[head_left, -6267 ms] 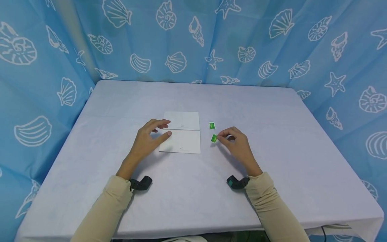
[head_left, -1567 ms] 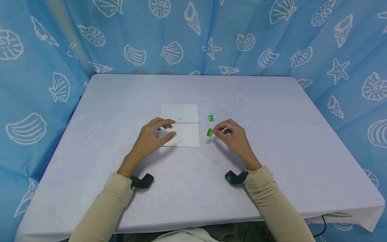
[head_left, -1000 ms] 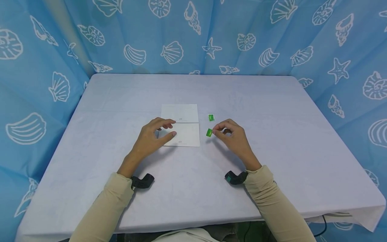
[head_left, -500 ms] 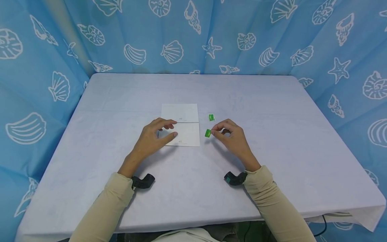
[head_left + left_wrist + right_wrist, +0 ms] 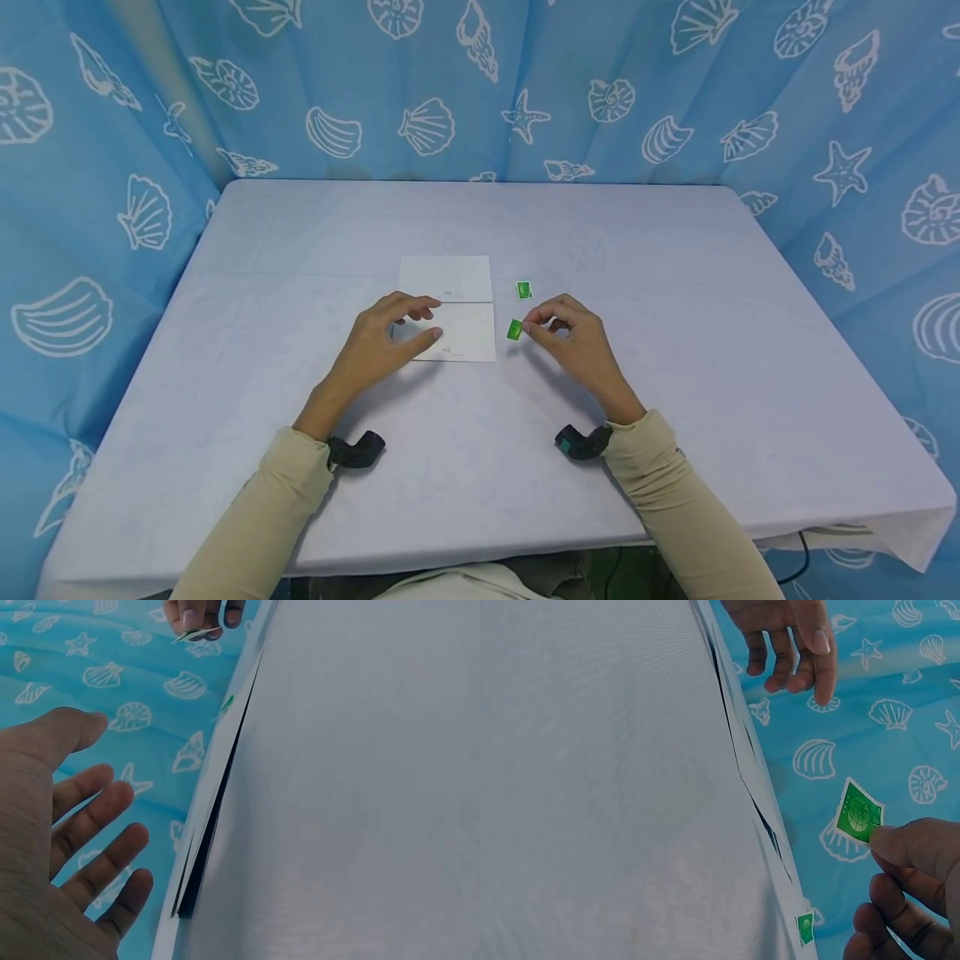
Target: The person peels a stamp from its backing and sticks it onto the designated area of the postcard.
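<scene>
My right hand [image 5: 566,343] pinches a green postage stamp [image 5: 514,330] between thumb and forefinger, raised over the cloth. In the right wrist view this stamp [image 5: 859,813] shows a white scalloped edge and a globe design. A second green stamp [image 5: 524,290] lies flat on the table beyond it. Two white paper rectangles that look like envelopes lie one behind the other: a near one [image 5: 472,333] and a far one [image 5: 450,275], each with small print. Over the left part of the near one hovers my left hand [image 5: 378,340], fingers apart and holding nothing.
A white cloth covers the table [image 5: 675,350]. Behind and at both sides hangs a blue curtain [image 5: 420,75] with white shell prints. A black cable [image 5: 804,558] dangles below the front right edge.
The held stamp and my right hand have drifted slightly left, toward the near envelope. My left hand has shifted a little right. The second stamp stays where it was; the head view has tilted down.
</scene>
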Demonstrator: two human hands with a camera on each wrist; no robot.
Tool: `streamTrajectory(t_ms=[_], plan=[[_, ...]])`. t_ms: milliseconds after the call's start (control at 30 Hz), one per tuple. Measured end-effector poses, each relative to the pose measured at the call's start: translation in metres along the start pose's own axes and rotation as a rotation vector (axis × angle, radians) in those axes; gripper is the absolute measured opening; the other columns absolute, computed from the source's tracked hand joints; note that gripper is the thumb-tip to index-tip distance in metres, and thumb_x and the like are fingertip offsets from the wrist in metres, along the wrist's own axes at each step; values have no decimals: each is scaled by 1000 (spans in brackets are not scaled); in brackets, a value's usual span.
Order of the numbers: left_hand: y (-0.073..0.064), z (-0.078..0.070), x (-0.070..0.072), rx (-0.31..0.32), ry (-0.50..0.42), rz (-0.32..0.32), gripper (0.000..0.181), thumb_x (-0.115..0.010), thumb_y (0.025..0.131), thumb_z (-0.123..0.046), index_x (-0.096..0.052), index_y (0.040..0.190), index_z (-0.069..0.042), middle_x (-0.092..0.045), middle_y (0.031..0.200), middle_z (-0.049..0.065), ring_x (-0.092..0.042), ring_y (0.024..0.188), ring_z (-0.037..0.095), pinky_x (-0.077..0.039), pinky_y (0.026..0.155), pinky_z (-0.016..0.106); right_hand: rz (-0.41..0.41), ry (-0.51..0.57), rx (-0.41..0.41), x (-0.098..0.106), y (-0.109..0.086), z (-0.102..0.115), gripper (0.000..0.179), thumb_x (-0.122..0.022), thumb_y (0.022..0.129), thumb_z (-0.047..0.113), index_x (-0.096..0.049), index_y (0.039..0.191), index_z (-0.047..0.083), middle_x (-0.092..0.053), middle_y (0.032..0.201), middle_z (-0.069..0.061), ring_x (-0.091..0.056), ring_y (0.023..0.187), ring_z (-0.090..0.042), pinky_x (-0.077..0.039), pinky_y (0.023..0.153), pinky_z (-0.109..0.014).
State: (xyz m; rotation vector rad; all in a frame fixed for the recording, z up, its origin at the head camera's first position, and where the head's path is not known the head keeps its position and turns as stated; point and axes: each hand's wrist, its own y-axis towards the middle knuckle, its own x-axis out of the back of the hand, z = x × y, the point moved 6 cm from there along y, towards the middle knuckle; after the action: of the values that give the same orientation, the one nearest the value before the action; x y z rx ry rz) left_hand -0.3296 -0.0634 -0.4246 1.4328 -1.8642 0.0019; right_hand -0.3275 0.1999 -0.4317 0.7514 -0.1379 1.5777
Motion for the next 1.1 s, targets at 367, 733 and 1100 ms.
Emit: streamTrajectory(t_ms=[367, 733, 1100], plan=[[1, -3, -3, -11, -17, -5, 39, -67, 83, -37, -60, 118, -21, -59, 102, -7, -55, 96, 16, -45, 80, 38, -3, 3, 18, 0, -1, 3, 10, -67, 84, 31, -68, 88, 21, -58, 94, 7, -53, 87, -12, -46, 74, -30], [1, -2, -3, 2, 4, 3, 39, -66, 84, -37, -60, 118, -19, -59, 102, -7, -53, 97, 12, -44, 81, 37, 13, -10, 36, -2, 0, 5, 11, -66, 85, 33, -67, 89, 23, -57, 94, 9, -53, 86, -9, -46, 75, -28], [1, -2, -5, 30, 24, 9, 39, -65, 83, -40, -60, 118, -23, -59, 102, -9, -53, 97, 11, -44, 83, 36, 12, 4, 34, -4, 0, 6, 6, -67, 84, 29, -68, 87, 23, -57, 91, 13, -53, 85, -5, -46, 74, -29]])
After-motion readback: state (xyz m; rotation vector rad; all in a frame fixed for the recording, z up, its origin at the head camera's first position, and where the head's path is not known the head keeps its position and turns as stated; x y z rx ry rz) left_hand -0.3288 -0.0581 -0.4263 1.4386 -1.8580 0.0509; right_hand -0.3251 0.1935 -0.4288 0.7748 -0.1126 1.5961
